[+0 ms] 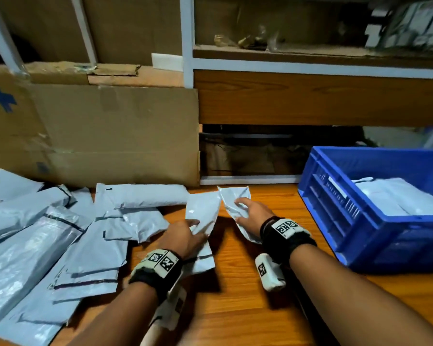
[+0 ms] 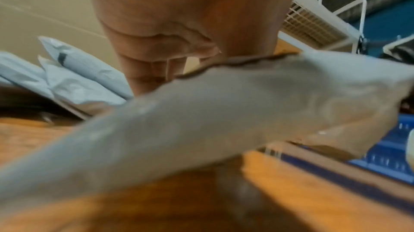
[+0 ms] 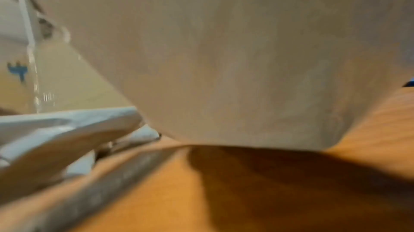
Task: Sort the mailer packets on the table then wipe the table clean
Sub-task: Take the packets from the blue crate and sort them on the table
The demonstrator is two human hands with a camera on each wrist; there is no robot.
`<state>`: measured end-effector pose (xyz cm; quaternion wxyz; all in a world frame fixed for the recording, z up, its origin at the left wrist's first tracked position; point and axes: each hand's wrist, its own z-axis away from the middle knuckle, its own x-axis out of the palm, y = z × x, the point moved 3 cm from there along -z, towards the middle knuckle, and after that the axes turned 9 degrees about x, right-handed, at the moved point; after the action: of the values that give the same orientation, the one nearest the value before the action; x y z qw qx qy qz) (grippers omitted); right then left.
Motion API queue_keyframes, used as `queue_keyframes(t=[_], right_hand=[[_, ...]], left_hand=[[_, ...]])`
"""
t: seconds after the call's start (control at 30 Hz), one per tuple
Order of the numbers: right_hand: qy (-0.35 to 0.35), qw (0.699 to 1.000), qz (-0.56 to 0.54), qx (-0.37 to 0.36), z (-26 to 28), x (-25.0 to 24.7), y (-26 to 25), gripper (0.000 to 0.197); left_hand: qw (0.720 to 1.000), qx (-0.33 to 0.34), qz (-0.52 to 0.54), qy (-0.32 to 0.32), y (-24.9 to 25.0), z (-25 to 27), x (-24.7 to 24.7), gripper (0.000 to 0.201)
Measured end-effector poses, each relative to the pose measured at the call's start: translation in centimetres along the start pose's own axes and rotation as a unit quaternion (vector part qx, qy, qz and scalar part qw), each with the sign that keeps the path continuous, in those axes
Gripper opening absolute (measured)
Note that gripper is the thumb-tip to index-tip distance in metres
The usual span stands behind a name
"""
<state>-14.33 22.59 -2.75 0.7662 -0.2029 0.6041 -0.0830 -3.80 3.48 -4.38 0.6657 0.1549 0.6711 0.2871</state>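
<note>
Each hand pinches one packet: left hand (image 1: 185,236), packet (image 1: 202,208); right hand (image 1: 253,211), packet (image 1: 233,198), likely bound for the crate (image 1: 335,221) beside it.

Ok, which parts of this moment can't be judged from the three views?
- Right wrist view: the right hand's fingers, hidden behind the blurred packet.
- Left wrist view: the left hand fingertips, covered by its packet.
- Head view: blue crate contents, cut by the right edge; packet labels too small.
</note>
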Motion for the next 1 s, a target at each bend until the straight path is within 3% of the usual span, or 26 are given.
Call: queue_keyframes(t=[0.23, 0.37, 0.5, 0.67, 0.8, 1.0], right_hand=[[0.133, 0.989, -0.056, 0.016, 2.3, -12.2, 3.2, 0.057], [0.186, 0.980, -0.049, 0.042, 3.6, -18.6, 7.5, 0.056], [0.225, 0.970, -0.048, 0.081, 5.8, -24.5, 14.9, 0.055], [0.240, 0.963, -0.046, 0.109, 7.3, -30.0, 24.0, 0.056], [0.232, 0.966, -0.026, 0.109, 7.0, -33.6, 30.0, 0.057], [0.193, 0.974, 0.018, 0.121, 4.6, -36.7, 36.7, 0.056]], left_hand=[[0.992, 0.098, 0.051, 0.066, 11.7, -3.1, -2.2, 0.055], [0.983, 0.157, 0.069, 0.073, 18.7, -4.2, -2.1, 0.055], [0.972, 0.220, 0.055, 0.065, 27.8, -4.9, 0.3, 0.054], [0.963, 0.261, 0.052, 0.036, 38.6, -5.6, 4.6, 0.058], [0.966, 0.254, 0.047, 0.024, 45.3, -6.8, 9.1, 0.058], [0.972, 0.233, 0.008, -0.023, 51.3, -9.1, 14.0, 0.034]])
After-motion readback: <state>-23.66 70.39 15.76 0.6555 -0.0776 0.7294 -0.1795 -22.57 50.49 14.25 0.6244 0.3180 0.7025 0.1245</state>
